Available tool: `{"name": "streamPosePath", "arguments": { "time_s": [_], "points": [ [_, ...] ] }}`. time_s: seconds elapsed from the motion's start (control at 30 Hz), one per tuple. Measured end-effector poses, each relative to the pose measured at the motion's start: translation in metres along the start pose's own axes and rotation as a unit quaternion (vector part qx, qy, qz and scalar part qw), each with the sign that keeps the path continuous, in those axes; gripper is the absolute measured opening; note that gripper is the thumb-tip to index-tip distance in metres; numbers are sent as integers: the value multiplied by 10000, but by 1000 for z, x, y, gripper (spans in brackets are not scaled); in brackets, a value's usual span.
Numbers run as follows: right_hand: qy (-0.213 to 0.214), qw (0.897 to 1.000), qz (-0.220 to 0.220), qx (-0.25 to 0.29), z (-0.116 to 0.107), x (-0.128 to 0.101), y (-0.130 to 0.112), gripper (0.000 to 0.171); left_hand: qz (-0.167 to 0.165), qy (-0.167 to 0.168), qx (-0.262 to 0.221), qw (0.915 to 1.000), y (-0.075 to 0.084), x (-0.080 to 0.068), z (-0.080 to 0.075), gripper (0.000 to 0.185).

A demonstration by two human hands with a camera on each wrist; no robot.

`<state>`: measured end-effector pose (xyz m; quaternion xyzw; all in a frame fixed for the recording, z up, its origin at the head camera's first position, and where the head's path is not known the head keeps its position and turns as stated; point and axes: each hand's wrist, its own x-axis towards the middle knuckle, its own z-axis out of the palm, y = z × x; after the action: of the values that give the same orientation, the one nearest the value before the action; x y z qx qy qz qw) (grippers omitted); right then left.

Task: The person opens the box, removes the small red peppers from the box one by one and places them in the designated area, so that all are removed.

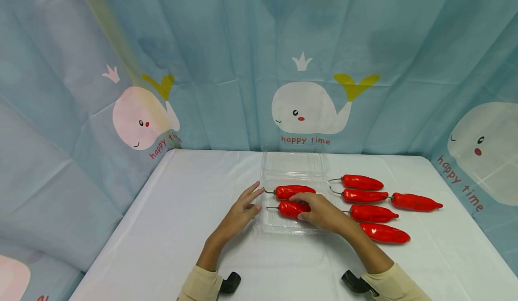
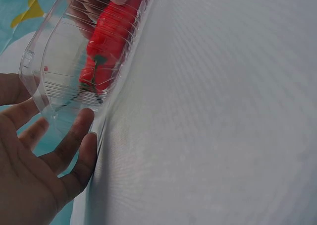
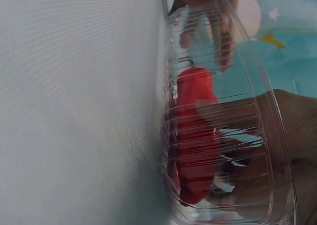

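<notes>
A white-covered counter (image 1: pixel 170 229) stands before a blue curtain (image 1: pixel 226 44) printed with white whales; five loose red peppers lie on the cloth to the outer side of the right hand (image 1: pixel 323 212), the nearest two, one pepper (image 1: pixel 373 213) and another (image 1: pixel 383 233), just beside its wrist, three more, (image 1: pixel 361 182), (image 1: pixel 364 196) and (image 1: pixel 414 202), farther out; nothing lies between them and the hand. A clear plastic clamshell tray (image 1: pixel 279 223) sits open on the counter between the two hands, its lid (image 1: pixel 294 163) folded back toward the curtain. Two red peppers lie inside the tray, stems pointing toward the left hand (image 1: pixel 243 208); the far pepper (image 1: pixel 294 191) rests free just beyond the right fingertips; the near pepper (image 1: pixel 292 209) lies under the right hand. The right grip is curled over that near pepper, fingers on top and thumb at its near side, holding it down in the tray; through the ribbed wall the right wrist view shows the same pepper (image 3: pixel 195 136) with the palm against it. The left grip is wide, fingers straight and spread, holding nothing; its fingertips (image 2: pixel 81 123) touch the outer wall of the tray (image 2: pixel 49 61) at the stem end, as the left wrist view shows, with the pepper (image 2: pixel 109 41) visible through the plastic.
</notes>
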<state>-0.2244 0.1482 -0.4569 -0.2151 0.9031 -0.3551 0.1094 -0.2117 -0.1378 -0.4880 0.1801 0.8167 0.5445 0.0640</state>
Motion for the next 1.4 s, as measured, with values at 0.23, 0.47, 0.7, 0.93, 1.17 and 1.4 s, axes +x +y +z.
{"name": "streamPosePath", "arguments": {
  "time_s": [0.23, 0.47, 0.7, 0.93, 1.17, 1.4],
  "points": [
    [175, 9998, -34, -79, 0, -2, -1, 52, -46, -11, 25, 10000, 1, 0, -1, 53],
    [365, 9993, -85, -45, -3, -4, -4, 51, -16, -15, 10, 10000, 2, -1, -1, 53],
    [596, 9981, -131, -118, -9, -9, -8, 55, 56, -12, 28, 10000, 1, -1, -1, 53],
    [885, 9954, -333, -179, -16, -17, -11, 56, -40, -7, -5, 10000, 2, -2, -1, 53],
    [1152, 9904, -700, -297, -28, -24, -12, 55, -22, -21, -21, 10000, 1, -3, -1, 53],
    [1421, 9848, -918, -402, -44, -38, -8, 53, 47, -22, 16, 10000, 1, -2, -1, 53]
  ]
}}
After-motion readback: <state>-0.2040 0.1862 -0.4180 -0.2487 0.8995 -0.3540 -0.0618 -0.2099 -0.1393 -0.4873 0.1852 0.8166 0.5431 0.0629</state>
